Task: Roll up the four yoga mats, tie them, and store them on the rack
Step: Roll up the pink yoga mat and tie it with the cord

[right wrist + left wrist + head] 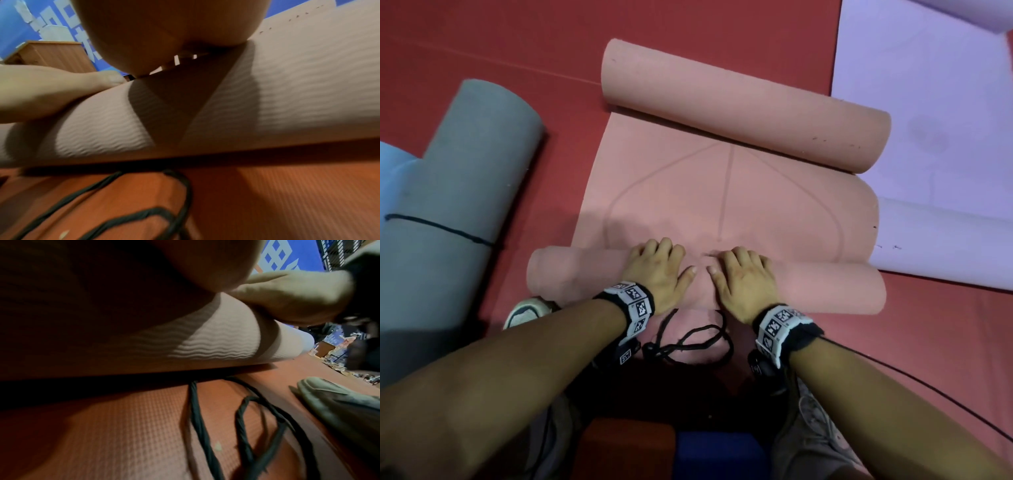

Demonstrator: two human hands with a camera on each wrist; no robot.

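A pink yoga mat (722,192) lies on the red floor, its far end curled into a thick roll (739,106). Its near end is wound into a thinner roll (825,287). My left hand (659,270) and right hand (743,277) sit side by side on the middle of that near roll, palms down, fingers bent over its far side, thumbs pointing at each other. The wrist views show the ribbed roll (216,340) (287,91) under the palms. A loose black cord (688,342) (201,426) (180,194) lies on the floor just behind the roll.
A grey rolled mat (458,192), tied with a black cord (438,226), lies at the left beside a light blue mat (393,171). A lavender mat (928,102) lies at the right, partly unrolled. My shoe (527,310) is near the roll's left end. A thin black cable (928,387) crosses the floor at right.
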